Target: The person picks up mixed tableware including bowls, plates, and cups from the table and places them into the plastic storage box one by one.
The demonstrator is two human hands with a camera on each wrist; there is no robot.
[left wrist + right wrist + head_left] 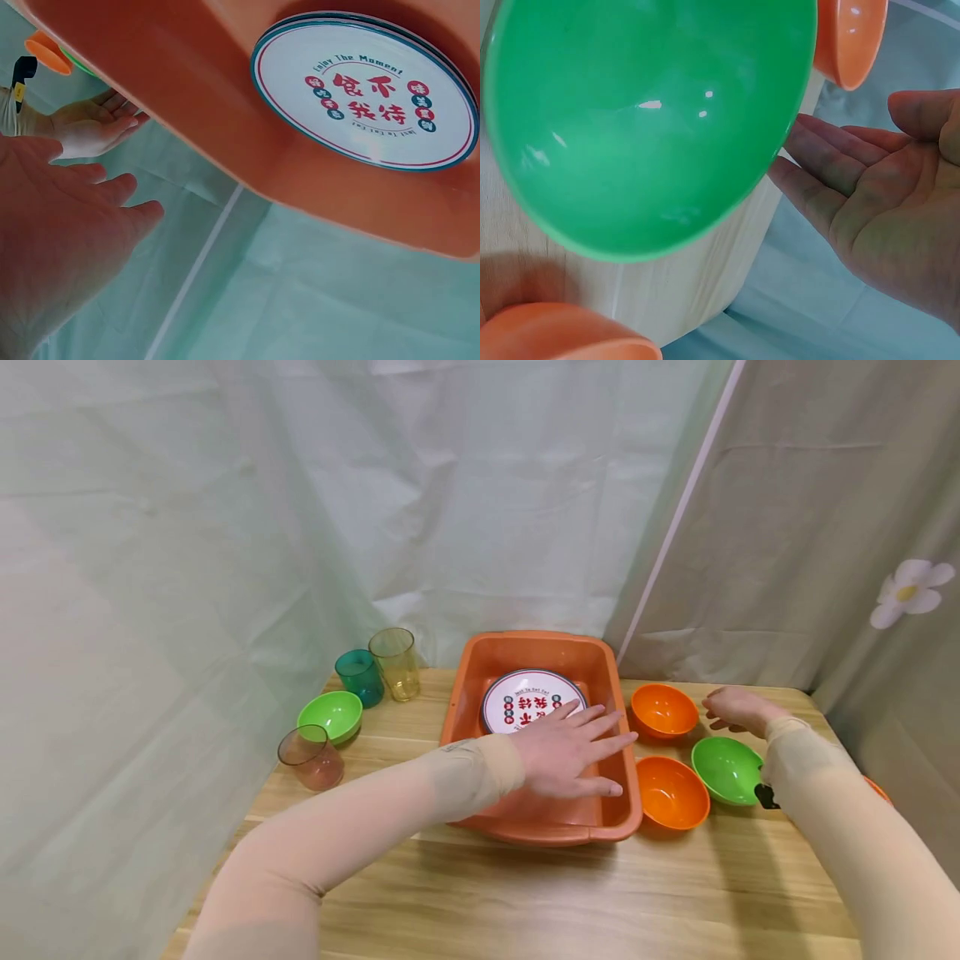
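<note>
My left hand [573, 752] is over the orange-brown basin [540, 647], fingers straight and spread, holding nothing. Inside the basin lie round white plates [517, 693], stacked, the top one printed with red characters and a dark rim; the hand covers part of them in the head view. At the right, my right hand [735, 706] hovers near the back of a green bowl [726, 772], its fingers loosely bent with nothing in them. In the right wrist view the fingertips [791, 172] overlap the rim of that green bowl.
Two orange bowls [663, 710] stand between the basin and the green bowl. Another orange bowl [876, 790] is mostly hidden behind the right forearm. On the left are a green bowl [330, 716], a teal cup [362, 681], a yellow cup [397, 668] and a pinkish cup [315, 764].
</note>
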